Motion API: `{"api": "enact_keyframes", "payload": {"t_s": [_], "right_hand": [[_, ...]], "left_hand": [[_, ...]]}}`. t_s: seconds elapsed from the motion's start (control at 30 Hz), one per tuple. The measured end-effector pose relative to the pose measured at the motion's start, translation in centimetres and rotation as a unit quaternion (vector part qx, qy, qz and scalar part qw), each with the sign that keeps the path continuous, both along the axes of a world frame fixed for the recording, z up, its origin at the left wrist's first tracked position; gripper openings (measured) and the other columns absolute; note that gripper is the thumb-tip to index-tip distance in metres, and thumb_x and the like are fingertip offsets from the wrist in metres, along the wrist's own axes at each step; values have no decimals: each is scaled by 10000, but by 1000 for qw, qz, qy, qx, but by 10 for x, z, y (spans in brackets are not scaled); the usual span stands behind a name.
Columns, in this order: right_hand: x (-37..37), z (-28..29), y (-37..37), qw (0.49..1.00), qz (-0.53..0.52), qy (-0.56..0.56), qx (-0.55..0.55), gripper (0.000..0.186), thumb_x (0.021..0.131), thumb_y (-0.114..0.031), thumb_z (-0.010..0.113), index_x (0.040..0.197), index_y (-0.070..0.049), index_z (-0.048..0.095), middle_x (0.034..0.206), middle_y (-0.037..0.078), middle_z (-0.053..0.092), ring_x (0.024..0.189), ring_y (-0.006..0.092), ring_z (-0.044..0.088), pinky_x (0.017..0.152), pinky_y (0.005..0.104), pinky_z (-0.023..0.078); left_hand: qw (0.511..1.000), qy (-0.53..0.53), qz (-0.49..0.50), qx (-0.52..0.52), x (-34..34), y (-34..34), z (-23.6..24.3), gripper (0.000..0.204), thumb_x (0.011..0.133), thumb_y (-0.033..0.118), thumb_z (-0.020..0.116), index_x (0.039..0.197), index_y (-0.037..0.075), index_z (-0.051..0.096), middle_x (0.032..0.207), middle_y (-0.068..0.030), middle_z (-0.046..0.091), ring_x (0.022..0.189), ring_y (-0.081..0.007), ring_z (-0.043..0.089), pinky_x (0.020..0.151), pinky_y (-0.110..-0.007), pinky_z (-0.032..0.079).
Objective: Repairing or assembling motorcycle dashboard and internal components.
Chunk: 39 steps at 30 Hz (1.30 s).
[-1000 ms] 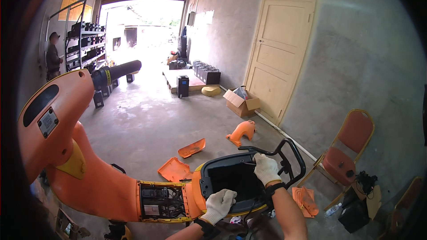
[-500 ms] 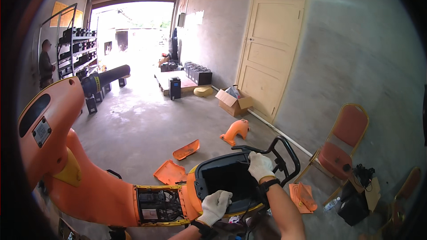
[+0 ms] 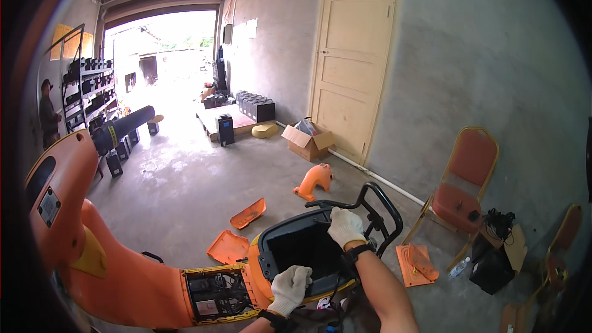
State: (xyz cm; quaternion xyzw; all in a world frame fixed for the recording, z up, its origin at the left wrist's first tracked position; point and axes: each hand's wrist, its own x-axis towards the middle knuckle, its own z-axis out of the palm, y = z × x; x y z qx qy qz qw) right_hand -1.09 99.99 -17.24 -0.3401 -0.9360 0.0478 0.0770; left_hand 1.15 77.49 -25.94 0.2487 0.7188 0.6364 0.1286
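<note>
An orange scooter body stretches across the lower left, with a black storage bin open at its rear. My left hand, in a white knit glove, hangs over the bin's near side with its fingers curled; what they hold, if anything, is hidden. At the bin's rear right edge, by the black rear rack, my gloved right hand is closed with its fingertips out of sight. Between bin and front section lies an uncovered bay of wiring.
Orange panels and a curved orange fender lie on the floor beyond the scooter. To the right are a red chair, a bottle and a black box. A person stands by the battery rack at far left.
The whole view has shifted, so the room sits further left. Both hands stay about the bin; the left one appears slightly raised off its near rim.
</note>
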Motion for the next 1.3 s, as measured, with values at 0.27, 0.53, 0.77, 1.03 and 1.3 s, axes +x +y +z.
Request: {"api": "enact_keyframes", "payload": {"t_s": [0.27, 0.53, 0.77, 1.03, 1.3], "right_hand": [[5, -5, 4, 999, 34, 43, -4, 275, 817, -118, 696, 1091, -122, 696, 1132, 138, 721, 1078, 342, 695, 893, 447, 568], [-4, -13, 2, 991, -13, 127, 35, 123, 795, -162, 697, 861, -83, 765, 891, 176, 747, 870, 334, 745, 749, 432, 605], [-1, -16, 8, 990, 50, 58, 118, 111, 821, -180, 727, 884, -112, 788, 933, 138, 755, 861, 290, 755, 695, 407, 607], [1, -25, 4, 986, 28, 48, 158, 114, 828, -161, 715, 903, -110, 784, 925, 111, 740, 841, 272, 755, 658, 380, 602], [10, -15, 8, 985, 70, 44, 153, 150, 822, -179, 727, 939, -105, 784, 1001, 122, 737, 874, 286, 753, 717, 397, 607]], "left_hand": [[999, -18, 13, 41, 3, 2, 0, 357, 985, 274, 529, 941, -1, 752, 721, -98, 724, 676, -146, 703, 671, -270, 550], [999, 5, 9, 35, 3, 3, 1, 414, 1017, 269, 455, 953, -37, 726, 742, -106, 723, 655, -150, 690, 642, -285, 563], [999, 29, 14, 41, 4, 3, 0, 441, 1030, 295, 449, 955, -43, 721, 725, -114, 718, 637, -158, 685, 630, -286, 562], [998, 31, 14, 46, 5, 3, 0, 461, 1046, 321, 448, 943, -38, 719, 708, -99, 708, 620, -146, 669, 602, -275, 538], [998, 43, 23, 43, 6, 4, 0, 463, 1040, 330, 455, 935, -37, 717, 691, -84, 697, 608, -136, 653, 593, -273, 527]]}}
